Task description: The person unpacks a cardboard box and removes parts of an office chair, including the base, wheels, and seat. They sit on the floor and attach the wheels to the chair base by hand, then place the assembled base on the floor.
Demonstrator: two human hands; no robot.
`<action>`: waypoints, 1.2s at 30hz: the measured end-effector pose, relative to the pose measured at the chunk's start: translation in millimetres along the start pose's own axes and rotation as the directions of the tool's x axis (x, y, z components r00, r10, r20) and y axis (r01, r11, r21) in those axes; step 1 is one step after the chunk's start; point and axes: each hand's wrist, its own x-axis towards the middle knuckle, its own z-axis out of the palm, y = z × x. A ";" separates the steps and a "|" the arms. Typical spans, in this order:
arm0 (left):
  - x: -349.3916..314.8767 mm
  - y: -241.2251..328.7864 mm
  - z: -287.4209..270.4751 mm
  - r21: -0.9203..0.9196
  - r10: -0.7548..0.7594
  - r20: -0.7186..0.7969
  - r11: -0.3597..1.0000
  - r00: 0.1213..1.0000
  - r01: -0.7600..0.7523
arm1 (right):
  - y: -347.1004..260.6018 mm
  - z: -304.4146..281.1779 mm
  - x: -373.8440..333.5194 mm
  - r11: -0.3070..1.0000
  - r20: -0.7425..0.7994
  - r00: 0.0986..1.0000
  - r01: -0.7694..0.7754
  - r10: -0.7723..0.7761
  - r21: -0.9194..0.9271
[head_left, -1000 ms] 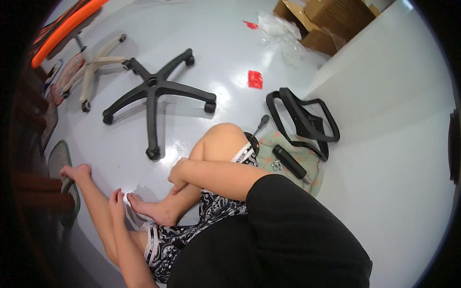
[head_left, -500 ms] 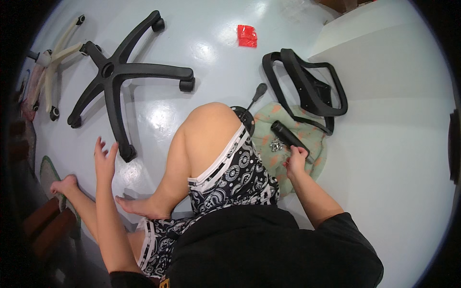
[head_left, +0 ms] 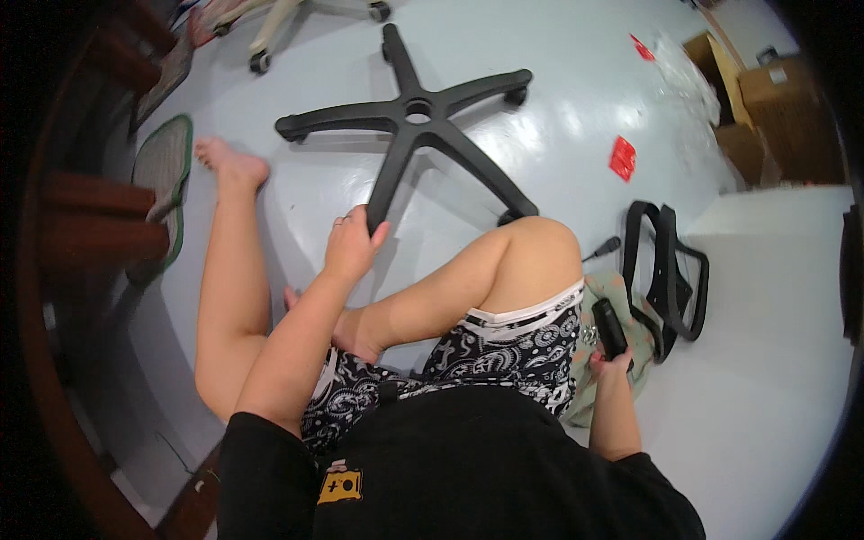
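Note:
My left hand [head_left: 352, 246] is closed on the end of one leg of a black five-legged chair base [head_left: 417, 135], which stands on the floor on its casters. Over on the right, my right hand [head_left: 613, 362] grips the lower end of a black gas lift cylinder [head_left: 608, 324]. That cylinder is tilted over a green patterned cloth [head_left: 641, 337] beside my raised knee. Small shiny metal parts [head_left: 589, 334] lie on the cloth next to it, partly hidden by my shorts.
Black loop-shaped armrests [head_left: 667, 270] lie by the white wall at right. A black lever knob [head_left: 610, 247] shows beyond my knee. Red packets [head_left: 623, 158], clear plastic and cardboard boxes [head_left: 781, 103] are farther back. At left are a green-edged mat [head_left: 164, 166] and brown wooden legs [head_left: 103, 220].
My left hand has gone from open in the air to gripping the base leg. My right hand has taken hold of the gas lift cylinder. The view has turned left.

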 end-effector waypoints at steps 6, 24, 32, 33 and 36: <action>-12.7 -15.1 18.4 -0.129 0.039 -0.190 0.990 0.981 -0.064 | -6.4 46.5 -90.3 0.763 -0.151 0.751 0.646 -0.643 -0.034; -23.5 -7.0 4.8 -0.240 -0.047 -0.043 0.970 0.998 0.035 | 117.1 375.6 -332.5 0.186 0.799 -0.370 0.845 -0.475 0.502; -24.2 -11.4 10.4 -0.296 -0.016 -0.076 0.955 0.997 -0.007 | 123.8 393.9 -334.8 0.023 0.891 -0.390 0.914 -0.233 0.406; -24.9 -12.4 10.2 -0.294 -0.028 -0.072 0.956 0.997 0.005 | 123.0 398.4 -334.5 0.019 0.912 -0.371 0.925 -0.173 0.380; -25.4 -9.9 4.9 -0.277 -0.039 -0.068 0.961 0.997 0.018 | 98.6 423.9 -323.2 0.167 0.961 -0.201 0.971 0.188 0.171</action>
